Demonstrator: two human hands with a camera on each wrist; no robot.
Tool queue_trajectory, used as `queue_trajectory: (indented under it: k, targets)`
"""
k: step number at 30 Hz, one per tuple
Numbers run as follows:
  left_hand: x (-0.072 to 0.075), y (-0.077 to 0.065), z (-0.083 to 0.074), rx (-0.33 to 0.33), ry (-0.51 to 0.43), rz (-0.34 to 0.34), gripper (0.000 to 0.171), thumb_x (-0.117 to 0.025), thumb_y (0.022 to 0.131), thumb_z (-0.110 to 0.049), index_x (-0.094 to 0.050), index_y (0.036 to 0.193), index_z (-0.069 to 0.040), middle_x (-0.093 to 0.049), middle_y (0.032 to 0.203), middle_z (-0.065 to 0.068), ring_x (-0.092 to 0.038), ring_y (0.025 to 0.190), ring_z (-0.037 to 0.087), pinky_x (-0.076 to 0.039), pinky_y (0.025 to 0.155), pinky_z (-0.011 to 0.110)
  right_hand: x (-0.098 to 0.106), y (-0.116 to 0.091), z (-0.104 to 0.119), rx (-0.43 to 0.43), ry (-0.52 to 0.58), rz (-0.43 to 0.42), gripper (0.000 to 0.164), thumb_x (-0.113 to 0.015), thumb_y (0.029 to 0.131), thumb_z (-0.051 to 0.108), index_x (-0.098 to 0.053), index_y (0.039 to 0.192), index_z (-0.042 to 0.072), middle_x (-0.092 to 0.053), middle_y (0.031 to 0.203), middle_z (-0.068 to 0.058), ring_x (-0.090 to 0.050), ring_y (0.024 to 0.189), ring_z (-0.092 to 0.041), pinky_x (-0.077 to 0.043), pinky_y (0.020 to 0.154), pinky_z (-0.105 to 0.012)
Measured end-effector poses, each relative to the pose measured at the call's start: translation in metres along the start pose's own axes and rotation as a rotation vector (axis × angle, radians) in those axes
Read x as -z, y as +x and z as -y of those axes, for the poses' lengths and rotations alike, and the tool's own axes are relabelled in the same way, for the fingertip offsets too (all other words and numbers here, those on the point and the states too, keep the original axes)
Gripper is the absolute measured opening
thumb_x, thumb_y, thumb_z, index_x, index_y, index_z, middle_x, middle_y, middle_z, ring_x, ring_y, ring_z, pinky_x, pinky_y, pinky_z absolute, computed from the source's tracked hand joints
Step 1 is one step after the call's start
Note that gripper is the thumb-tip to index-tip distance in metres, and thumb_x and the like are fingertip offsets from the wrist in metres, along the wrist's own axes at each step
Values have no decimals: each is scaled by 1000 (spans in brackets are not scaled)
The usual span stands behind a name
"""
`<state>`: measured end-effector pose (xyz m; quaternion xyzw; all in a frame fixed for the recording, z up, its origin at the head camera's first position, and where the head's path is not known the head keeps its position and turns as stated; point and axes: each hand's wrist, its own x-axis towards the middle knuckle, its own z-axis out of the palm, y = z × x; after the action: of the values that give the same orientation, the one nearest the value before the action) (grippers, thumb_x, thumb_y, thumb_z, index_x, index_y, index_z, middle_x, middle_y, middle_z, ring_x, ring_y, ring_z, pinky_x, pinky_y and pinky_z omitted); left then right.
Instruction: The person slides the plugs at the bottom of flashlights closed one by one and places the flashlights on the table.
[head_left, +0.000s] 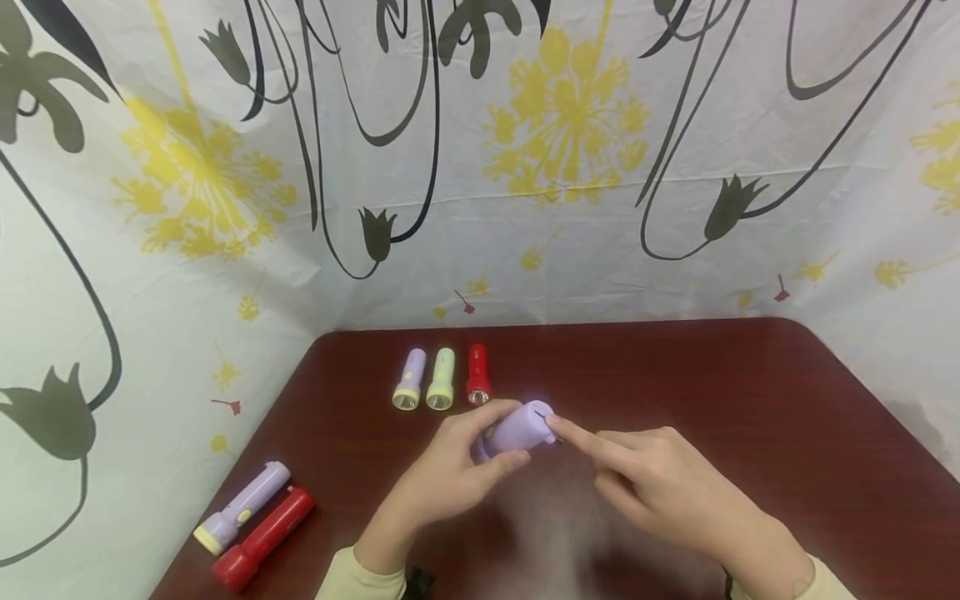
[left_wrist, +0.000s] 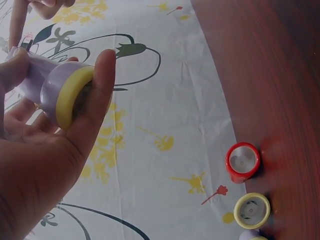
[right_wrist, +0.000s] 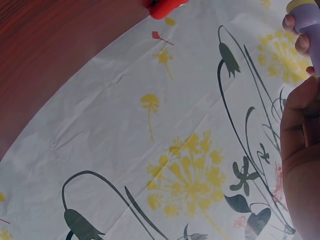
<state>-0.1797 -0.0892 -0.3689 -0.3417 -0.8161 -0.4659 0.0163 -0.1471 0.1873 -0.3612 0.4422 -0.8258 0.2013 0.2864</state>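
A lilac flashlight (head_left: pixel 516 433) with a pale yellow head ring (left_wrist: pixel 73 97) is gripped by my left hand (head_left: pixel 452 468) above the table, its tail end tilted up to the right. The fingers and thumb wrap its body. From the right, my right hand (head_left: pixel 660 481) reaches in, with its straight index fingertip at the tail end, beside a short dark line there. The other right fingers are bent under the palm. In the right wrist view only part of the flashlight (right_wrist: pixel 306 22) shows, at the upper right corner.
On the dark red table (head_left: pixel 675 375), small lilac (head_left: pixel 410 377), mint green (head_left: pixel 442 379) and red (head_left: pixel 477 373) flashlights stand in a row at the back. A longer lilac flashlight (head_left: pixel 243 507) and a red one (head_left: pixel 264 537) lie at the left edge. A flower-patterned sheet (head_left: pixel 465 175) hangs behind.
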Motion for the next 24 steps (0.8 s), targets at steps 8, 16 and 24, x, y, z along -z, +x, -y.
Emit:
queue_trajectory:
  k: [8, 16, 24]
  targets:
    - [-7, 1, 0, -37, -39, 34, 42, -76, 97, -18, -65, 138, -20, -77, 117, 4, -67, 96, 9, -59, 83, 27, 1, 0, 2, 7, 20, -5, 73, -59, 80, 0, -61, 150, 18, -42, 69, 19, -23, 65, 8, -28, 61, -3]
    - [-7, 1, -1, -43, -51, 74, 44, -76, 97, -18, -65, 139, -20, -76, 121, 3, -67, 99, 8, -59, 84, 26, 2, -2, 3, 20, 24, -11, 71, -59, 81, 0, -62, 150, 18, -43, 69, 18, -23, 66, 8, -28, 61, -3]
    - [-8, -3, -1, -3, -95, 83, 44, -75, 98, -17, -64, 139, -22, -75, 121, 4, -67, 98, 9, -59, 85, 28, 6, 0, 5, 67, -73, -35, 55, -42, 98, 14, -63, 149, 19, -39, 66, 18, -22, 65, 6, -26, 59, -5]
